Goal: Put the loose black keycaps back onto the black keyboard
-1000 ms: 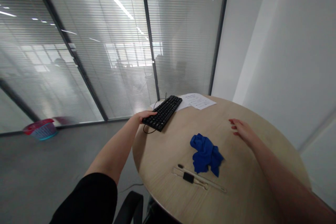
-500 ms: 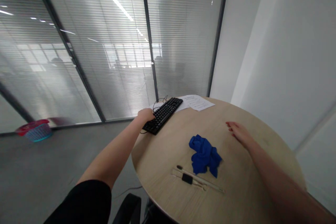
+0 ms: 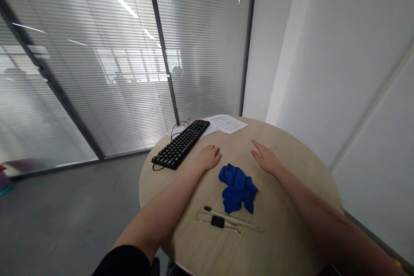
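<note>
A crumpled blue cloth (image 3: 237, 187) lies on the round wooden table (image 3: 274, 246). My left hand (image 3: 209, 157) is just beyond the cloth on its left, between it and the black keyboard (image 3: 183, 143). It holds nothing, and its fingers are loosely bent and a little apart. On the far right side of the cloth is my right hand (image 3: 265, 158), empty, with thumb and fingers spread. Nearer me lies a toothbrush (image 3: 234, 217) with a pale handle and dark head. Next to it is a thin, pale looped item with a black block (image 3: 217, 221) around its middle.
Printed paper sheets (image 3: 231, 124) lie at the table's far edge, partly beside the keyboard and its thin cable (image 3: 176, 131). A glass partition with blinds (image 3: 129, 73) stands behind the table. A white wall (image 3: 355, 73) rises on the right.
My left hand has come off the keyboard and moved right towards the cloth. My right hand has moved inward, closer to the cloth, its fingers spreading. The view has turned right.
</note>
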Demonstrator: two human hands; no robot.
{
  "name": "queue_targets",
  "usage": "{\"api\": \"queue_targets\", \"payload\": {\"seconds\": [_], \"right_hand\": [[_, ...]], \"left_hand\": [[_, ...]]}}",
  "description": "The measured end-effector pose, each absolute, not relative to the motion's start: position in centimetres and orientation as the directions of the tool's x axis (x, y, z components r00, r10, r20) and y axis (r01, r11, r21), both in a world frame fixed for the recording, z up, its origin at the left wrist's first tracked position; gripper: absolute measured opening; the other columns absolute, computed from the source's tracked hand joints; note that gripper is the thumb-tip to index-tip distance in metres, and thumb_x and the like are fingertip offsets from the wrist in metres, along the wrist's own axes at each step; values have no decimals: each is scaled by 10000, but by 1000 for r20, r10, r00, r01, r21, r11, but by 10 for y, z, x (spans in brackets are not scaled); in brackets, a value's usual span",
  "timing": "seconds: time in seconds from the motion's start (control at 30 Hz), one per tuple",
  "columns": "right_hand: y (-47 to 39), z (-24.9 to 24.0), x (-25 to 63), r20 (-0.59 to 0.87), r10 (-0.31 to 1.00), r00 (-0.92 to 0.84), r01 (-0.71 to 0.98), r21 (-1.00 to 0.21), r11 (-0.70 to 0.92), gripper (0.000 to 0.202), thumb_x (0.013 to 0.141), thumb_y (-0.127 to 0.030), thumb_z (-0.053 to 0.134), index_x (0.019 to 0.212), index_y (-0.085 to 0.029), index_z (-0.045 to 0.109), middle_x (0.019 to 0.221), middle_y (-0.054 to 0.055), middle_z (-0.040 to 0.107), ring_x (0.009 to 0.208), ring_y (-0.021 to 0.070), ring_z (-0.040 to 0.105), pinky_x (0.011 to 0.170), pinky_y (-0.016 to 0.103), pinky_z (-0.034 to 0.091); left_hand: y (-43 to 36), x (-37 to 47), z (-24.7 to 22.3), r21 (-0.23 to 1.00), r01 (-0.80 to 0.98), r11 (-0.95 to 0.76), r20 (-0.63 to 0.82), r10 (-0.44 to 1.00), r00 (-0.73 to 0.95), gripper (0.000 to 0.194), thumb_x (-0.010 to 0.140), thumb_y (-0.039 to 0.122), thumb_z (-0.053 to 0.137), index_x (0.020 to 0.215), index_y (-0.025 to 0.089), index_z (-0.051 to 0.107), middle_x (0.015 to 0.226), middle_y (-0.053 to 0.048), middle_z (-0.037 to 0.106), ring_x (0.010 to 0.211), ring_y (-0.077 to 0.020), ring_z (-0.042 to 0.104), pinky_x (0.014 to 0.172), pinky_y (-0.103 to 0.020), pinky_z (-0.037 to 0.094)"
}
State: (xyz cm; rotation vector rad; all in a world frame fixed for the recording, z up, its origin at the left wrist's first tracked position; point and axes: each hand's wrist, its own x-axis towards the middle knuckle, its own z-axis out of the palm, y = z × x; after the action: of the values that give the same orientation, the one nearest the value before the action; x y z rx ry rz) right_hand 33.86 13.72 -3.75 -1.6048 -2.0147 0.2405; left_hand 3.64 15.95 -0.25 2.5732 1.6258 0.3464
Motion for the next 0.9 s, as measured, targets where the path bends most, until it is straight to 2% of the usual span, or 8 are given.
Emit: {"api": "queue_targets", "payload": {"seconds": [0.07,0.2,0.27,0.5,0.9], "right_hand": [[137,-38,335,245,947,-209,887,-360,289,673,1029,-446,354,1629,-148,290,1620,132,355,1490,267,385,1276,467,268],[134,-39,328,130,968,-215,919,-309,245,615,1030,-509,386,1563,-208,437,1610,139,371,1506,345,339,1237,635,201],[132,-38,326,87,975,-207,932,-285,223,601,1039,-517,368,1559,-226,447,1631,141,329,1529,356,293,1227,654,186],[127,-30,325,-12,979,-204,949,-248,195,615,1047,-516,333,1603,-255,374,1666,120,253,1559,326,241,1251,602,188],[130,-30,340,-46,961,-274,939,-227,257,634,1034,-505,358,1594,-211,406,1651,129,287,1552,290,280,1281,461,231]], "left_hand": [[161,32,-8,160,871,-465,169,882,440,384,981,402,619,1305,195,606,1400,-118,578,1250,-275,581,1059,-532,499],[172,22,-10,129,856,-501,180,860,477,411,981,401,618,1340,202,589,1447,-124,547,1299,-291,550,1096,-557,466],[176,19,-12,114,849,-516,178,851,494,414,981,402,618,1343,205,588,1455,-124,541,1308,-293,543,1103,-561,458],[177,12,-20,68,823,-564,185,818,545,423,979,403,621,1347,197,585,1443,-124,551,1313,-298,541,1106,-571,452],[180,10,-28,42,808,-587,207,797,568,408,981,407,617,1330,197,593,1403,-120,577,1266,-283,573,1077,-550,482]]}}
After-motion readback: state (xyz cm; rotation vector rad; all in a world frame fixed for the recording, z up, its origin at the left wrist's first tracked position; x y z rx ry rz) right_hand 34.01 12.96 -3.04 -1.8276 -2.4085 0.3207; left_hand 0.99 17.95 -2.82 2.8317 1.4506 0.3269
